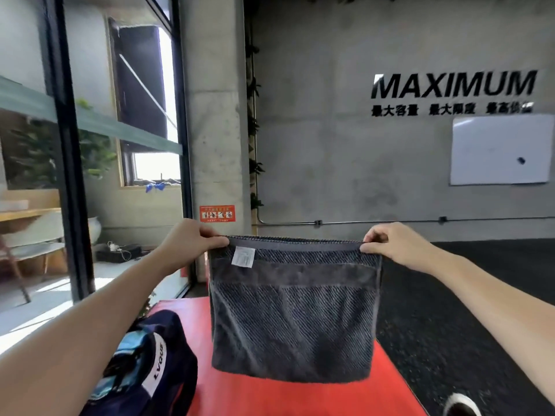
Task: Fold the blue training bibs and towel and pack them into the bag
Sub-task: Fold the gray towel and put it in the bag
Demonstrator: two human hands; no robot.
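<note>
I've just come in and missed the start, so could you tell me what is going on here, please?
A person is folding a dark grey towel, holding it up by its top corners, the left hand pinching one and the right hand the other. It hangs doubled over above a red mat, with a white label showing near the top. A navy bag sits open on the mat to the left, with light blue fabric already inside. The towel is not yet packed.

Bright window (156,169) daylight from left, soft blur, wide-angle edge distortion
</note>
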